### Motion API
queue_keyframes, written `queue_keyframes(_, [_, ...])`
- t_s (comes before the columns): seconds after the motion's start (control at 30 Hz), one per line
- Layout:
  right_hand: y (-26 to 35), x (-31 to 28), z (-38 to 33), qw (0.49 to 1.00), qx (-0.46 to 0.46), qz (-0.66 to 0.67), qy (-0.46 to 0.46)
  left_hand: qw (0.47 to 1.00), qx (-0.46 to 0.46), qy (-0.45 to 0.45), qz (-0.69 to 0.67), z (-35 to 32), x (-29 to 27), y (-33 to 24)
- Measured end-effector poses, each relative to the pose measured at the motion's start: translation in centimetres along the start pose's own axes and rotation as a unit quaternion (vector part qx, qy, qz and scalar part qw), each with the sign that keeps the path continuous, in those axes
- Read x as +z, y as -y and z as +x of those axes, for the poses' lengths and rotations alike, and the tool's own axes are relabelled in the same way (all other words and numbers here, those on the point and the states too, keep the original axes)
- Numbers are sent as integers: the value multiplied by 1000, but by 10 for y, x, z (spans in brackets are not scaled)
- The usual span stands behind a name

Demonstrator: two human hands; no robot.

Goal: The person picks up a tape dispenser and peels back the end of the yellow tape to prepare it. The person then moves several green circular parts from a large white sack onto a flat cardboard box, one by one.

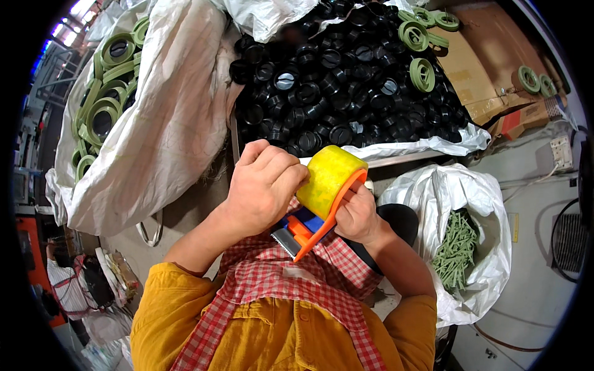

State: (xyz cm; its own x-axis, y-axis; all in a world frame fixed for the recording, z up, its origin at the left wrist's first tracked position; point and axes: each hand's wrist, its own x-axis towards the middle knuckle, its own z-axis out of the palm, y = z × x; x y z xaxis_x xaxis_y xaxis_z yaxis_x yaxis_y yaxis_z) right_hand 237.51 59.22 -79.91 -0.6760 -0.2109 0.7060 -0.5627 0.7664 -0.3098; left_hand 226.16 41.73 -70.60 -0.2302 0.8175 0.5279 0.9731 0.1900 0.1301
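A tape dispenser (326, 226) with an orange frame, a blue part and a toothed metal edge is held in front of my body. On it sits a wide roll of yellow tape (330, 178). My right hand (357, 214) is closed around the dispenser's right side, with its fingers partly inside the roll's core. My left hand (263, 185) is closed, its bent fingers pressed to the left side of the roll. Its fingertips are partly hidden, and no loose tape end can be made out. Below both hands is a red checked apron (291, 275).
Ahead lies a large bin of black round caps (334, 93). White sacks stand either side: one with green rings (102, 117) at left, another with thin green pieces (456, 250) at right. Green rings also rest on cardboard (479, 59). A power socket (561, 151) is far right.
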Motion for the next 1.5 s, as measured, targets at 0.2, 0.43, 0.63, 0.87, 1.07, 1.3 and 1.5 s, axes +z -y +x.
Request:
queue_keyframes(0.2, [0,1,3,999,3,4,41,999,-37,18,33,-6,7,-2])
queue_keyframes(0.43, [-2,3,4,989,46,31,141,997,-62,54,6,-14,17,4])
queue_keyframes(0.63, [-2,10,3,977,81,67,185,994,-77,70,-31,-19,24,9])
queue_keyframes(0.87, [-2,14,5,980,84,89,156,982,-123,112,-88,-25,24,8])
queue_keyframes(1.07, [1,10,2,965,112,99,216,918,-236,168,-271,-14,12,2])
queue_keyframes(1.3, [-2,15,-3,969,118,141,164,860,-316,142,-374,-26,9,15])
queue_keyframes(1.5, [-2,16,-3,970,114,153,153,789,-368,46,-490,-30,19,17])
